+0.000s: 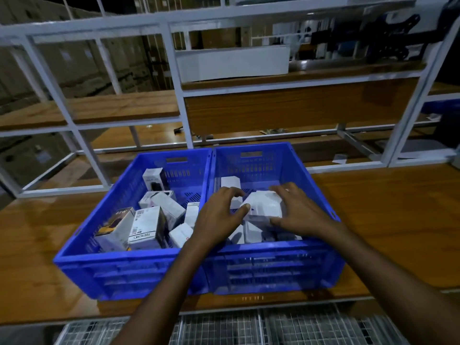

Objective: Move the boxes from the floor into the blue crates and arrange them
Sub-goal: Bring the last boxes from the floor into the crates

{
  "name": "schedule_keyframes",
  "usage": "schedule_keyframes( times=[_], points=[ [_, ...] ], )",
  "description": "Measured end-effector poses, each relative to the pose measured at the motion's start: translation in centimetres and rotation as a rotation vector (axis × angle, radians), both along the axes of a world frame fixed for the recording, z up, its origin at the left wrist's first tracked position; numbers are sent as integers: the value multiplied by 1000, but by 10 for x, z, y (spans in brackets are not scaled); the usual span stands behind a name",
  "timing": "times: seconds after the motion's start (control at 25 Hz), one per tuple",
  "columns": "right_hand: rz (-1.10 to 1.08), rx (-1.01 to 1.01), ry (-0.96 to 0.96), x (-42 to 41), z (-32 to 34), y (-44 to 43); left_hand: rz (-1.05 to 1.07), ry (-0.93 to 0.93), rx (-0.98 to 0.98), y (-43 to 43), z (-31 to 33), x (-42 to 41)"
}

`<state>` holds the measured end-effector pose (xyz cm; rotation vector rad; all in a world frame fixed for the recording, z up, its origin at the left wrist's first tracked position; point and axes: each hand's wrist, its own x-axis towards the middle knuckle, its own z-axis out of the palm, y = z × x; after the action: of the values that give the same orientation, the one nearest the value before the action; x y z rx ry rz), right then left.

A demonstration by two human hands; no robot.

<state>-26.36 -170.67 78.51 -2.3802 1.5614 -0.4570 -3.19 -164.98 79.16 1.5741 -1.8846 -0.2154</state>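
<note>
Head view, single entry.

- Two blue crates, centre of frame, side by side with touching walls, on a wooden surface (388,220).
- Left crate (124,270): holds a loose jumble of printed boxes (146,227), tilted at various angles; one stands upright at the far end (152,179).
- Right crate (273,266): holds plain white boxes, one near the far wall (230,181) and several low at the near wall (251,232), partly hidden by the hands.
- White box (263,205): tilted, above the others inside the right crate, held between both hands.
- Left hand (219,216): fingers curled over the box's far left corner, thumb pressed on its left edge.
- Right hand (298,210): fingers hooked over the far edge, thumb on the near side.
- White metal rack (174,58), upper frame, with wooden shelves; a long white carton (234,62) lies on a shelf, upper centre.
- Wire mesh (286,327), bottom edge.
</note>
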Motion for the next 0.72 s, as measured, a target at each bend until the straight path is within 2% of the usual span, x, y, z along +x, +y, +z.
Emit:
schedule_keyframes(
  times=[0.16,0.48,0.72],
  points=[
    [-68,14,-42,8,-2,1,-20,-13,13,-10,-8,11],
    [-70,-181,-108,5,20,3,0,42,-8,-2,-3,20],
    [-17,-121,-210,-15,23,8,114,126,1,23,5,19]
  ],
)
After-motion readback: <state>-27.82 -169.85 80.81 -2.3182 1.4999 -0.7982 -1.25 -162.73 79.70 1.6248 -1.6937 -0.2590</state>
